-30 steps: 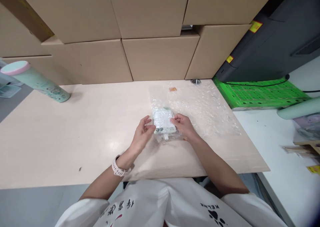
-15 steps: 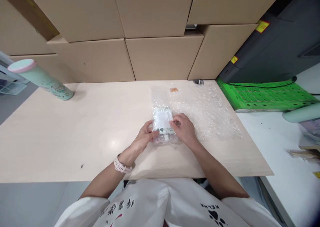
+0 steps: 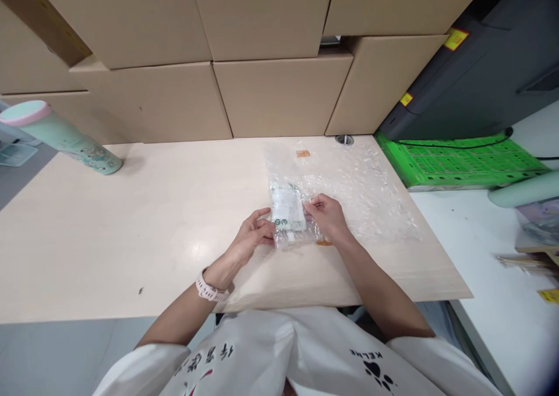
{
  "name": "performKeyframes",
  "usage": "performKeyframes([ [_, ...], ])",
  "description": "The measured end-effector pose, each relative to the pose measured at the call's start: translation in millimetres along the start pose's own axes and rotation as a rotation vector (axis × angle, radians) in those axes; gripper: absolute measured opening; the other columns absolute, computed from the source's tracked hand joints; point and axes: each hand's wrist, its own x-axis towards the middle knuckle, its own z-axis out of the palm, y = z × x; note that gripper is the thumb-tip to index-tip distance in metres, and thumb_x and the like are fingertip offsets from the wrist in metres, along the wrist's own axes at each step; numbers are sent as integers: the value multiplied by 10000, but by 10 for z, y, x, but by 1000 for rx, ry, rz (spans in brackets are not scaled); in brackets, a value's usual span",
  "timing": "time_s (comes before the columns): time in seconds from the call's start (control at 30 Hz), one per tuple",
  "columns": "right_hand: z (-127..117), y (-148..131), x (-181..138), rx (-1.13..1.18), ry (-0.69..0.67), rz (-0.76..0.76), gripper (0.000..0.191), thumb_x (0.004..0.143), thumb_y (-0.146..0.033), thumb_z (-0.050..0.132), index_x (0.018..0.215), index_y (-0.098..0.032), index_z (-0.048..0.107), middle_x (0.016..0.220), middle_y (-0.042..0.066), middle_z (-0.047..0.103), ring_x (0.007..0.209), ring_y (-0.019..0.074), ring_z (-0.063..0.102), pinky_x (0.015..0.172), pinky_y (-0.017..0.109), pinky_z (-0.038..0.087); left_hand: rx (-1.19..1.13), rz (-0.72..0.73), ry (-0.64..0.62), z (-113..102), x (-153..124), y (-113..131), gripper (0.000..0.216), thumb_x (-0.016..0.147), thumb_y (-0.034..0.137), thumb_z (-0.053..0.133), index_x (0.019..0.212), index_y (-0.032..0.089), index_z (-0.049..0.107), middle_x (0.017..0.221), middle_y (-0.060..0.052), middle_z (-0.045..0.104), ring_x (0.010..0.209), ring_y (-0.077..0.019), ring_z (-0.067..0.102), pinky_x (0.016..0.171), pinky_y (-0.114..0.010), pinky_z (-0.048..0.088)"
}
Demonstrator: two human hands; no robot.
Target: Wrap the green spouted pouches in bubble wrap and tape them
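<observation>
A small flat white pouch (image 3: 288, 208) with green print and a white spout lies on the table, spout toward me. Clear bubble wrap (image 3: 367, 192) covers it and spreads out to the right and behind. At the pouch's left edge, my left hand (image 3: 251, 234) grips the wrapped side with thumb and fingertips, index finger stretched out. On the opposite side my right hand (image 3: 331, 216) pinches the wrap between thumb and index finger, just off the pouch's edge. An orange bit (image 3: 324, 243) shows under my right hand. An orange label (image 3: 303, 154) is on the wrap further back.
Stacked cardboard boxes (image 3: 283, 99) line the table's (image 3: 174, 227) back edge. A mint-green tumbler (image 3: 82, 145) stands at the back left. To the right are a green plastic pallet (image 3: 463, 160), a dark grey case (image 3: 476, 81) and a white side surface (image 3: 471, 227).
My right hand has drawn slightly right, away from the pouch's face, with the wrap pinched. The orange bit beneath it has come into view. The left hand stays at the left edge.
</observation>
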Motion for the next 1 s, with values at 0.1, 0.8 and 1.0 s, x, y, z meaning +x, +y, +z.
performKeyframes([
  [0.1, 18, -7, -6, 45, -1, 4, 239, 657, -345, 723, 597, -200, 542, 555, -19, 590, 536, 124, 549, 541, 250, 436, -33, 5, -3, -8, 21, -14, 601, 636, 242, 862, 1160, 130, 591, 708, 15, 686, 606, -105, 636, 575, -215, 502],
  [0.8, 206, -122, -218, 331, -397, 125, 477, 691, -631, 770, 778, -219, 548, 639, -33, 626, 534, 120, 528, 521, 246, 399, -264, -7, -1, -80, 53, 7, 489, 662, 206, 864, 1096, 123, 654, 989, -91, 761, 850, -215, 718, 831, -337, 559],
  [1.0, 258, -75, -193, 197, -258, 49, 417, 736, -611, 697, 815, -217, 587, 669, -23, 633, 576, 135, 552, 566, 256, 438, -293, 9, -22, -62, 57, -4, 482, 663, 225, 866, 1085, 125, 657, 1018, -93, 757, 882, -215, 716, 851, -341, 559],
])
